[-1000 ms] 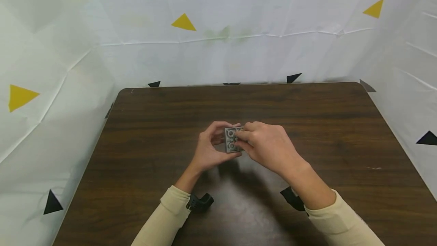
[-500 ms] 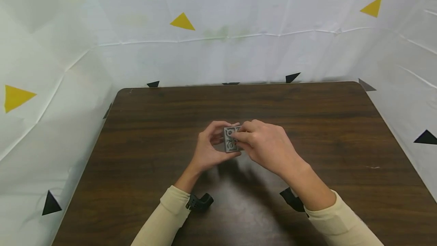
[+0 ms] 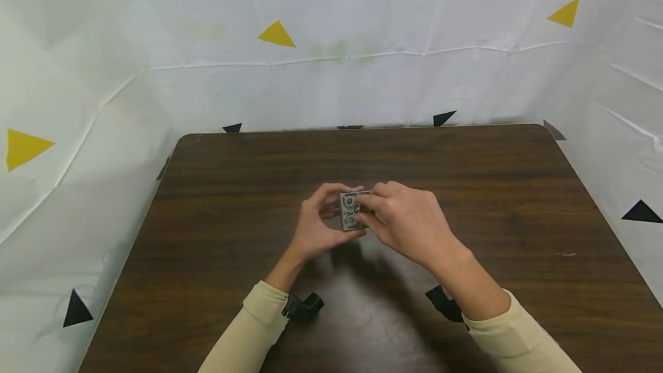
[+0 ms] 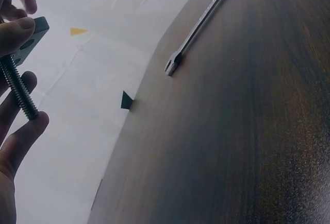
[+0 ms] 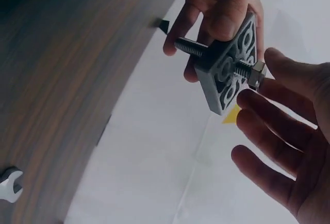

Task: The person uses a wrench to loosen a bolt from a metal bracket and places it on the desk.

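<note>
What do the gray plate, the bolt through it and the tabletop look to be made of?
Gray plate: probably cast metal or molded plastic; matte, uniform gray, with round recesses.
Bolt: likely steel; dark shank with fine threads, and a brighter hex nut on its end.
Tabletop: dark wood or wood-look laminate; streaked grain, slight sheen.

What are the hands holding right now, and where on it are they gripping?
The left hand grips the grey plate by its edges, with a threaded bolt passing through it. The right hand pinches the nut on the bolt's end.
</note>
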